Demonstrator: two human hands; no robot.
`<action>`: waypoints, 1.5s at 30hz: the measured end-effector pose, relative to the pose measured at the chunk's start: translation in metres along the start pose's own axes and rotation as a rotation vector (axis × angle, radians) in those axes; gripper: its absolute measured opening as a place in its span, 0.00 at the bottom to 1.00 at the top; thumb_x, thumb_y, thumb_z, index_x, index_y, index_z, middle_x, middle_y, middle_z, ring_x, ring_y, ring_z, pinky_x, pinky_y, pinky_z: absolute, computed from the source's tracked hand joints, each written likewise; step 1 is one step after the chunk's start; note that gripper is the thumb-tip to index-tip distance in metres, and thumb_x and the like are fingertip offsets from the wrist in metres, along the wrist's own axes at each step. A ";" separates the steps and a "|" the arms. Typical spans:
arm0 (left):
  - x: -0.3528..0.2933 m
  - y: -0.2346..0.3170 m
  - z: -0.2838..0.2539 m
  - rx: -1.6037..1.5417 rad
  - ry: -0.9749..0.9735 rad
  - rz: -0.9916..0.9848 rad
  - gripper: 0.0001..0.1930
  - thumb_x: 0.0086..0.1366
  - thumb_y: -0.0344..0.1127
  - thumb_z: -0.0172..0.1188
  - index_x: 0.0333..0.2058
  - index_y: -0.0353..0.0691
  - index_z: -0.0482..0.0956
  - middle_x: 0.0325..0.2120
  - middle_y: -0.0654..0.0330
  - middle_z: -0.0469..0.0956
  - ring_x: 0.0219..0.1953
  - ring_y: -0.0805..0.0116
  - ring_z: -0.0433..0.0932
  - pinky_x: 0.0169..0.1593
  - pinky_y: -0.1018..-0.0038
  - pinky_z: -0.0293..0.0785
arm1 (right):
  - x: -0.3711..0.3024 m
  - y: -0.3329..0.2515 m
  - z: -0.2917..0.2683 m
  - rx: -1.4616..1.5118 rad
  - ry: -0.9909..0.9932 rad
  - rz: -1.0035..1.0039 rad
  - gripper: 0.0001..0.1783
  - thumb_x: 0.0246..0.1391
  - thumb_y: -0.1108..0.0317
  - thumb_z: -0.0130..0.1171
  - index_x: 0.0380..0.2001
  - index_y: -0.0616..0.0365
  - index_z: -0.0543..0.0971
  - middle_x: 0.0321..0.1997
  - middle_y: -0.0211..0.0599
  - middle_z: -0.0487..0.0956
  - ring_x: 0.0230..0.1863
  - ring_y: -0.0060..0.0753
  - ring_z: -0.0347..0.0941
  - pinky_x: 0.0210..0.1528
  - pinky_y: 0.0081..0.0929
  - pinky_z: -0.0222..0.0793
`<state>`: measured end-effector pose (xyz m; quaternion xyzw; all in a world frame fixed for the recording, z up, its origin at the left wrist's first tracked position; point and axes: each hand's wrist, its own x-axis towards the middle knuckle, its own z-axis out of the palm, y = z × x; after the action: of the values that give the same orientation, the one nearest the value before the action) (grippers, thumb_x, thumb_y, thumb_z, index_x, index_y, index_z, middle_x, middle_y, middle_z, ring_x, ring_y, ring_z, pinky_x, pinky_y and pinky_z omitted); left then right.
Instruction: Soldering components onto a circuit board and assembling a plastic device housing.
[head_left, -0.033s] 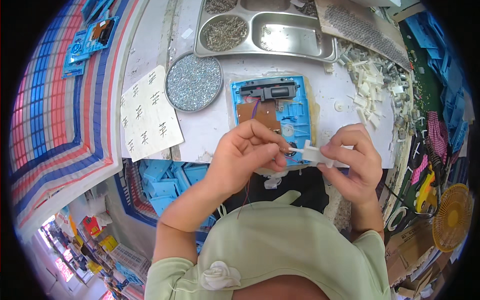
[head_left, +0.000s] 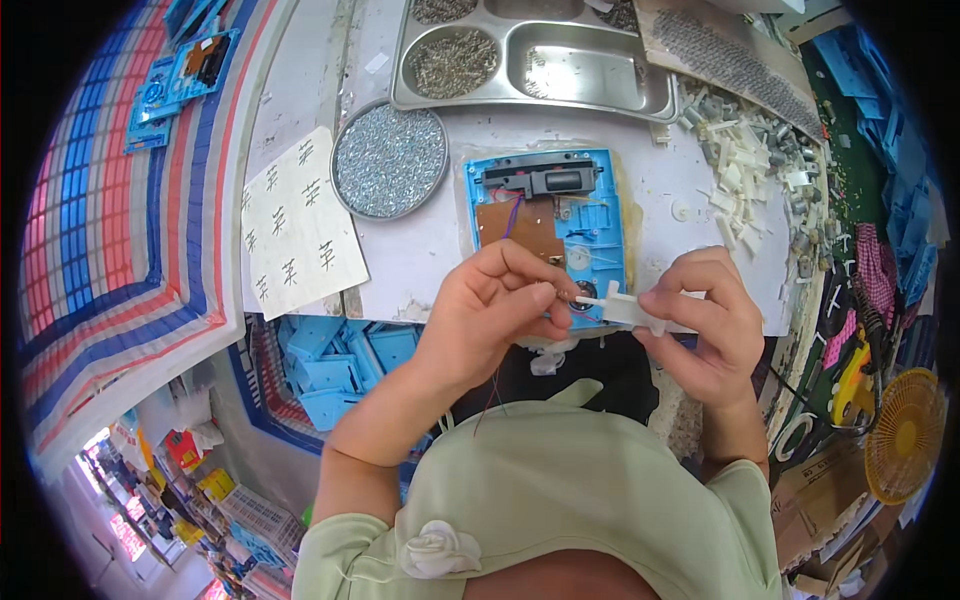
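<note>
My right hand (head_left: pixel 705 315) grips a small white plastic part (head_left: pixel 622 309) between thumb and fingers; a thin white stem on it points left. Facing it, my left hand (head_left: pixel 495 310) is closed in a pinch close to the stem's tip. Thin red and dark wires (head_left: pixel 495 385) hang below the left hand and seem to run up into its fingers, which hide their ends. Just beyond both hands lies an open blue plastic case (head_left: pixel 603 220), holding a black module (head_left: pixel 550 180), a brown board (head_left: pixel 520 228) and purple wire. My hands cover its near part.
Steel compartment tray (head_left: pixel 585 104) with small metal parts stands at the back. Left are a round dish of screws (head_left: pixel 388 160) and a marked paper sheet (head_left: pixel 300 230). White plastic pieces (head_left: pixel 735 190) pile up right. Blue cases (head_left: pixel 325 370) fill a bin below left.
My left forearm has shifted slightly to the right. Both hands keep their grip, and the white part stays almost in the same place.
</note>
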<state>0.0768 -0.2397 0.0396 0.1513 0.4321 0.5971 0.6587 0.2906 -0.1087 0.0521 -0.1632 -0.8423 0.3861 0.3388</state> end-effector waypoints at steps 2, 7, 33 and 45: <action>-0.004 -0.015 -0.004 -0.173 0.037 -0.053 0.04 0.71 0.28 0.58 0.42 0.35 0.75 0.41 0.49 0.81 0.37 0.70 0.84 0.41 0.75 0.85 | 0.000 -0.001 0.003 0.009 -0.018 -0.006 0.22 0.35 0.78 0.75 0.39 0.58 0.85 0.36 0.36 0.80 0.35 0.39 0.74 0.37 0.33 0.68; -0.009 -0.024 -0.003 -0.234 0.010 -0.074 0.05 0.72 0.29 0.59 0.42 0.36 0.75 0.41 0.51 0.81 0.37 0.70 0.84 0.40 0.74 0.86 | -0.002 -0.005 0.007 -0.142 -0.031 -0.094 0.21 0.34 0.79 0.75 0.38 0.58 0.86 0.37 0.36 0.80 0.34 0.40 0.73 0.35 0.33 0.69; 0.069 0.006 0.028 1.869 -0.312 0.380 0.10 0.58 0.35 0.67 0.37 0.39 0.82 0.26 0.53 0.83 0.32 0.51 0.83 0.37 0.59 0.79 | -0.067 0.040 -0.030 0.500 0.222 0.344 0.20 0.44 0.78 0.74 0.44 0.67 0.84 0.44 0.42 0.78 0.47 0.34 0.72 0.53 0.29 0.65; 0.065 0.008 0.020 1.693 -0.281 0.438 0.08 0.58 0.34 0.67 0.36 0.41 0.83 0.26 0.56 0.83 0.33 0.54 0.83 0.36 0.59 0.78 | -0.058 0.045 -0.027 0.438 0.237 0.362 0.20 0.43 0.80 0.72 0.44 0.67 0.84 0.45 0.42 0.79 0.49 0.35 0.73 0.55 0.29 0.65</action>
<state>0.0815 -0.1720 0.0316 0.7393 0.6055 0.1657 0.2438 0.3516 -0.0961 0.0043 -0.2777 -0.6509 0.5907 0.3876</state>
